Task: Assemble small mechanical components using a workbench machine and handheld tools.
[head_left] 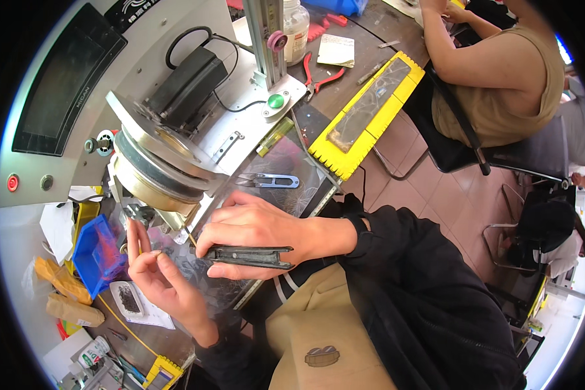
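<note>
Items, listed from the person's left to right.

Grey control cabinet [58,130]: dark screen on its sloped face, red button low at its left.

Blue parts bin [96,255]: on the surface, left of the left hand, holding reddish bits. Below it, a small clear bag of dark parts [129,300] on a white card, and brown paper packets [64,294] further left.

Left hand [159,276]: palm up, fingers curled; thumb and forefinger pinch a thin yellowish wire [138,239] that runs up toward the machine. Grip closed on the wire.

Winding machine [156,162]: round metal drum, tilted, with a black motor block behind it and an upright grey column. A green button [276,101] sits on its white base plate.

Right hand [257,231]: lies palm down over a long dark flat tool [252,257], fingers folded round its upper edge, thumb beneath. Grip closed on the tool, which rests level just above the surface edge, directly right of the left hand's fingertips.

Thread snips [268,181]: dark handles, lying flat on the clear mat, just beyond the right hand, not touched.

Red-handled pliers [318,77]: further back on the surface, near a clear jar [296,26] and a notepad [337,51].

Yellow tray [367,117]: long, diagonal, with a clear lid.

Second person [494,71]: seated at far right in a tan sleeveless top, on a black chair [533,156].
</note>
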Tool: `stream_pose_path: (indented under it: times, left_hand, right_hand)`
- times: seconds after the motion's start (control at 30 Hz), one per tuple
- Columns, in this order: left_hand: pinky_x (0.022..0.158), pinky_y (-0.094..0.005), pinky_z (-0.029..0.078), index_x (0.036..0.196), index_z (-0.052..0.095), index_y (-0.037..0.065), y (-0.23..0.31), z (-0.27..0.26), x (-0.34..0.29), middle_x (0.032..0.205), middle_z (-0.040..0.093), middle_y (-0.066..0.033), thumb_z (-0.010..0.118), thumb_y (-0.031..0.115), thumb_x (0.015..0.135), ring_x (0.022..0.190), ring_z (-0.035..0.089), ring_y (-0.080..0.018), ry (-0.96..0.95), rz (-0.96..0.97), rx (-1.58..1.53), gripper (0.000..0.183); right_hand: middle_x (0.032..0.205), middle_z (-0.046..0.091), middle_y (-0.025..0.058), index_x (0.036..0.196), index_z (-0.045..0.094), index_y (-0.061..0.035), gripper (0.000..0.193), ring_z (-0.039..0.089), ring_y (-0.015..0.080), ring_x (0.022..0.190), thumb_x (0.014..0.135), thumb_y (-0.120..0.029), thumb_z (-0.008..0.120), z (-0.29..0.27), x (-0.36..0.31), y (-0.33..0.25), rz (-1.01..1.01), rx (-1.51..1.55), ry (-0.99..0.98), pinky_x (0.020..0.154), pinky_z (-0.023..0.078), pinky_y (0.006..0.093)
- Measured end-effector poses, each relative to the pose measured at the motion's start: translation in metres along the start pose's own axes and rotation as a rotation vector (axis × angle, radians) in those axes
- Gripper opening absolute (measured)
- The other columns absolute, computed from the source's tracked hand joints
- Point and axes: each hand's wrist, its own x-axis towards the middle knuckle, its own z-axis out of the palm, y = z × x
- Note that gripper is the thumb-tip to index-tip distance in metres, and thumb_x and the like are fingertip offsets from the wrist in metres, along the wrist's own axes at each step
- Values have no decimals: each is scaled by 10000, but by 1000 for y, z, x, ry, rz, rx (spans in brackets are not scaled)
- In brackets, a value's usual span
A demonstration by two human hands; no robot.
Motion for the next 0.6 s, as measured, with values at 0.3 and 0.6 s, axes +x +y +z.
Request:
stream_pose_path:
  times: [0.3, 0.6]
  left_hand:
    - [1174, -504, 294, 1073, 432, 5, 1, -5, 1, 1528, 371, -306, 438, 12, 1010, 1432, 382, -447, 9, -18, -2, 64]
    - [1093, -443, 422, 1013, 503, -5, -4, -8, 5, 1414, 509, -323, 549, -84, 904, 1324, 529, -418, -14, 74, -79, 142]
  right_hand:
    - [878, 662, 32, 1019, 622, -88, 248, 643, 230, 807, 863, -246, 733, -3, 14, -3, -76, 50, 46, 762, 436, 365]
    - [747, 674, 78, 1051, 656, 21, 307, 622, 229, 636, 909, -245, 712, -10, 26, -24, -133, 136, 53, 574, 498, 336]
